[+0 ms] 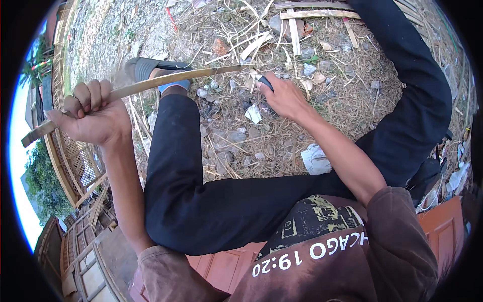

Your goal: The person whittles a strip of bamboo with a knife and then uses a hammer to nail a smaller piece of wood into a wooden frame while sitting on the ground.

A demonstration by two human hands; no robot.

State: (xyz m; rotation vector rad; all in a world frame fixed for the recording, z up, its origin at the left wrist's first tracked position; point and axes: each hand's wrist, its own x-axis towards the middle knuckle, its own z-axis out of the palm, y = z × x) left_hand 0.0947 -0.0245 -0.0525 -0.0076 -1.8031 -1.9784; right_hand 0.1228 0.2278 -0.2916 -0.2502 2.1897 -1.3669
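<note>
My left hand (95,113), raised at the left, is closed round a long, slightly curved bamboo strip (166,79). A short end of the strip sticks out past the thumb, and the rest reaches right over my sandalled foot (173,75). At the strip's far end, my right hand (286,96) grips a small black-handled knife (264,82). Its blade is hard to make out against the pale bits there, and I cannot tell whether it touches the strip. Both forearms stretch out above my black trousers (241,206).
Pale bamboo slats (317,14) lie at the top, with shavings, stones and dry grass over the ground. A crumpled white scrap (316,159) sits beside my right forearm. Woven bamboo panels (80,163) stand at the left. Beneath me is a reddish panelled board (221,267).
</note>
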